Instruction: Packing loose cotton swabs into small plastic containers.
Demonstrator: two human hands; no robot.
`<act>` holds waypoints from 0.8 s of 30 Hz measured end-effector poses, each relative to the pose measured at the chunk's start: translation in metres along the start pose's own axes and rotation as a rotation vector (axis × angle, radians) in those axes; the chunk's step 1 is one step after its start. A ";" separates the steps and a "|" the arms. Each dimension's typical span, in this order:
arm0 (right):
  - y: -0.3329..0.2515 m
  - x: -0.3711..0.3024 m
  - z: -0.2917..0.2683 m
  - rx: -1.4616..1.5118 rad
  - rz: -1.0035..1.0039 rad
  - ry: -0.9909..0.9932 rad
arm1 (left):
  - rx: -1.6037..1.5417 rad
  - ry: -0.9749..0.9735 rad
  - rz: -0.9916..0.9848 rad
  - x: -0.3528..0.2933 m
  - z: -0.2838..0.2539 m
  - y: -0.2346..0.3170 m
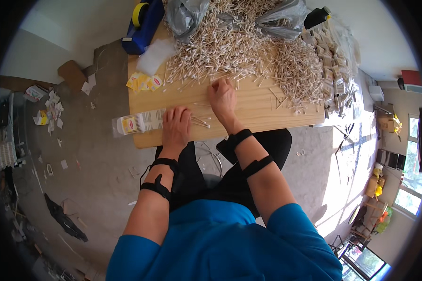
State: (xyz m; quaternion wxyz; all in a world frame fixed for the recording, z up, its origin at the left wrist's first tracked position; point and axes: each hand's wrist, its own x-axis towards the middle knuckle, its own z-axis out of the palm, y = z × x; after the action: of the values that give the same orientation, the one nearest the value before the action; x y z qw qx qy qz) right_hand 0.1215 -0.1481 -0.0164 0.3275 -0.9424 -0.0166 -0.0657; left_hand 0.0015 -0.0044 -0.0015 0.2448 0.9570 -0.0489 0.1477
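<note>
- Left grip [177,124]: fingers curled over the packet's [143,121] right end on the counter [258,110]; hold hidden.
- Right grip [223,99]: fingers bent at the swab pile's [220,54] edge, seemingly gathering; can't tell what's pinched. Next calls for light, even picking.

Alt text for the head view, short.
A person's left hand lies over one end of a swab packet near the front edge of a wooden table, while the right hand is at the near edge of a large loose swab pile. A blue tape dispenser stands at the far left.
</note>
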 end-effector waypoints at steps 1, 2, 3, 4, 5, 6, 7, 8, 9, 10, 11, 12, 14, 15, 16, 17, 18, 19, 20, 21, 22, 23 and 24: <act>0.008 -0.006 -0.008 0.057 -0.023 -0.039 | 0.010 0.002 0.006 -0.001 -0.002 -0.001; 0.014 -0.014 -0.015 0.113 -0.044 -0.077 | 0.018 0.003 0.014 -0.001 -0.005 -0.002; 0.016 -0.021 -0.023 0.112 -0.042 -0.083 | 0.017 -0.001 0.010 -0.001 -0.007 -0.002; 0.017 -0.026 -0.034 0.147 -0.061 -0.101 | 0.006 -0.001 0.002 -0.002 -0.008 -0.003; 0.016 -0.033 -0.043 0.183 -0.080 -0.119 | -0.005 -0.001 -0.006 -0.002 -0.009 -0.004; 0.011 -0.039 -0.051 0.179 -0.079 -0.117 | -0.009 0.000 -0.005 -0.001 -0.008 -0.004; 0.006 -0.047 -0.057 0.209 -0.174 -0.178 | -0.017 0.003 -0.026 -0.001 -0.007 -0.005; 0.002 -0.052 -0.058 0.240 -0.270 -0.240 | -0.022 0.007 -0.047 -0.001 -0.006 -0.005; 0.002 -0.057 -0.057 0.236 -0.262 -0.236 | -0.028 0.003 -0.042 0.000 -0.004 -0.004; 0.000 -0.062 -0.053 0.186 -0.332 -0.268 | -0.027 0.006 -0.038 0.000 -0.003 -0.003; 0.000 -0.066 -0.049 0.137 -0.402 -0.301 | -0.025 0.009 -0.035 0.000 -0.002 -0.002; 0.000 -0.066 -0.045 0.113 -0.386 -0.342 | -0.022 0.010 -0.032 0.000 -0.002 -0.002; 0.003 -0.066 -0.042 0.114 -0.371 -0.326 | -0.006 -0.001 -0.031 0.002 -0.002 -0.002; 0.004 -0.067 -0.041 0.113 -0.353 -0.318 | -0.004 -0.002 -0.032 0.001 -0.002 -0.002; 0.004 -0.068 -0.041 0.115 -0.352 -0.319 | -0.005 -0.009 -0.041 0.000 -0.002 -0.002; 0.005 -0.069 -0.041 0.142 -0.319 -0.305 | -0.007 -0.016 -0.050 -0.001 -0.003 -0.002; 0.004 -0.069 -0.041 0.170 -0.288 -0.292 | -0.006 -0.016 -0.051 -0.001 -0.003 -0.003; 0.002 -0.068 -0.042 0.171 -0.288 -0.292 | -0.011 -0.009 -0.049 -0.002 -0.003 -0.004; 0.001 -0.067 -0.043 0.186 -0.270 -0.269 | -0.016 -0.002 -0.047 -0.002 -0.003 -0.004; 0.000 -0.066 -0.044 0.200 -0.248 -0.245 | -0.018 -0.005 -0.045 -0.001 -0.003 -0.003; 0.001 -0.066 -0.043 0.199 -0.245 -0.244 | -0.001 0.010 -0.037 -0.001 -0.003 -0.003; 0.000 -0.065 -0.040 0.215 -0.270 -0.276 | 0.015 0.025 -0.030 0.000 -0.004 -0.002; 0.000 -0.064 -0.037 0.233 -0.297 -0.307 | 0.015 0.024 -0.028 0.001 -0.004 -0.002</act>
State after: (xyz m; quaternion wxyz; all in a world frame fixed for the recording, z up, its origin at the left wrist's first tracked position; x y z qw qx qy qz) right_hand 0.0536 -0.1704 0.0038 0.4145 -0.8843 -0.2123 0.0332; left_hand 0.0013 -0.0009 0.0018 0.2404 0.9575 -0.0312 0.1561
